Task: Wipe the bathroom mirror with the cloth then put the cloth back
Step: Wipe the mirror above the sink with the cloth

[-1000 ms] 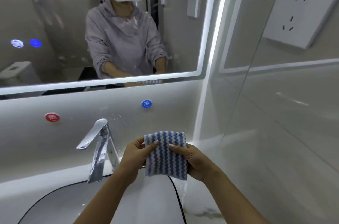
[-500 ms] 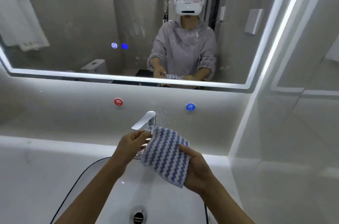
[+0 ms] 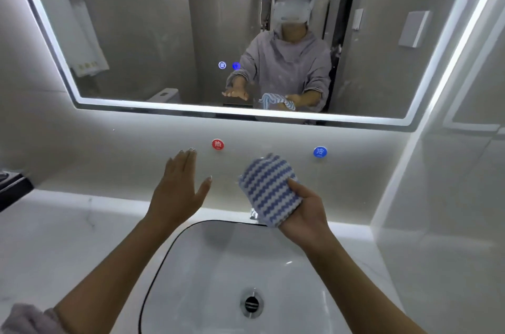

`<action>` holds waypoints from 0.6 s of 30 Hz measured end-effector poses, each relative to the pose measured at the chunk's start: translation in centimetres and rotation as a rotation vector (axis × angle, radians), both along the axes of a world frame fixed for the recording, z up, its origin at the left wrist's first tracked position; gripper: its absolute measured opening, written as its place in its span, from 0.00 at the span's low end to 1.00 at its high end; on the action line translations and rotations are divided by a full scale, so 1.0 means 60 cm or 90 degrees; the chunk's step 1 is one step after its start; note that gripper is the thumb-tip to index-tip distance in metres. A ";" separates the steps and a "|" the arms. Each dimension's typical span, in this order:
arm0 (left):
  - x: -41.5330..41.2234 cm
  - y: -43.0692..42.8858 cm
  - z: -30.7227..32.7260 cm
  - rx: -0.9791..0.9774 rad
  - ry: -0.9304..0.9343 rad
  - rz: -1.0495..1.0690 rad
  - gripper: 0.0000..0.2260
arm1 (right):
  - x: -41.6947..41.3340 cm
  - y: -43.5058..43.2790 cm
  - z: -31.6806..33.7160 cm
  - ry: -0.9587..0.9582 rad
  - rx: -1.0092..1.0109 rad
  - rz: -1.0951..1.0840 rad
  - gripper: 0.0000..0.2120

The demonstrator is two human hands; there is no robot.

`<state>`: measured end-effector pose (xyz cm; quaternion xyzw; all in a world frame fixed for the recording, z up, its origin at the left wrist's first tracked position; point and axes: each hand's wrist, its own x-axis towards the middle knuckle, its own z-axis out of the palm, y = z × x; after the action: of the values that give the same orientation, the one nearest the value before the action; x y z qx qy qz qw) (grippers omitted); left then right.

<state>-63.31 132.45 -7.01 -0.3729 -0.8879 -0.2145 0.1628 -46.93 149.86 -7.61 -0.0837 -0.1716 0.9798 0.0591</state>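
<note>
A blue-and-white zigzag cloth [image 3: 269, 188] is held up over the back of the sink by my right hand [image 3: 306, 213], thumb on its front and fingers behind. My left hand [image 3: 177, 188] hovers to the left of it with straight, spread fingers and holds nothing. Above both hangs the large lit-edged mirror [image 3: 153, 41], which reflects a person with a headset, both hands and the cloth. The faucet is almost wholly hidden behind the cloth.
A white sink [image 3: 207, 265] with a metal drain [image 3: 251, 303] lies below my hands. On the backsplash sit a red hot button [image 3: 217, 144] and a blue cold button [image 3: 320, 152]. A glossy wall [image 3: 451, 197] closes the right side; a dark object [image 3: 11, 186] sits far left.
My left hand has let go of the cloth and moved left, opening flat. My right hand alone now holds the cloth, raised a little. The view has shifted left and down.
</note>
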 end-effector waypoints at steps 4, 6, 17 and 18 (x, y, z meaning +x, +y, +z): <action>-0.031 -0.078 -0.002 -0.054 0.054 -0.049 0.32 | -0.035 -0.067 0.012 -0.018 0.030 -0.074 0.20; -0.050 -0.122 -0.002 -0.078 0.070 -0.068 0.36 | -0.056 -0.110 0.018 -0.015 0.037 -0.100 0.20; -0.150 -0.308 0.000 -0.118 0.093 -0.114 0.43 | -0.123 -0.286 0.045 -0.036 0.102 -0.210 0.26; -0.156 -0.315 0.000 -0.114 0.092 -0.116 0.43 | -0.124 -0.293 0.050 -0.037 0.106 -0.218 0.26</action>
<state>-72.69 113.55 -7.04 -0.4797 -0.8519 -0.1205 0.1723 -54.38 132.25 -4.63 -0.1351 -0.2371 0.9349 0.2269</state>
